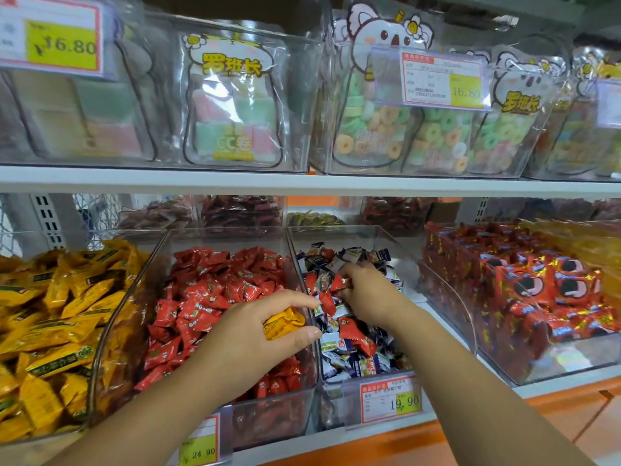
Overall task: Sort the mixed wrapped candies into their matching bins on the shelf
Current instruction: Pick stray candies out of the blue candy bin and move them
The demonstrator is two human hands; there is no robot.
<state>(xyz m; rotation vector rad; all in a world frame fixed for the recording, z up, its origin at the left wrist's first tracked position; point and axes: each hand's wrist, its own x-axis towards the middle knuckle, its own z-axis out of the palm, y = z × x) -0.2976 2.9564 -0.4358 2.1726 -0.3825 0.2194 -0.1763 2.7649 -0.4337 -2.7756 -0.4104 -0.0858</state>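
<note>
While I look down at the lower shelf, my left hand hangs over the wall between two clear bins. Its fingers are curled round a yellow candy — thumb below, the rest on top. That candy is up in the air, over the right side of the red bin, well apart from the yellow bin on the left. My right hand is down inside the mixed bin, where dark blue and white candies lie with a few red ones. Its fingers pinch a red candy just above the pile — I cannot tell if they hold more than one. Another loose red candy lies in that bin near my wrist. A price tag sits on the front of the mixed bin. To the right stands a bin of bigger red packs.
</note>
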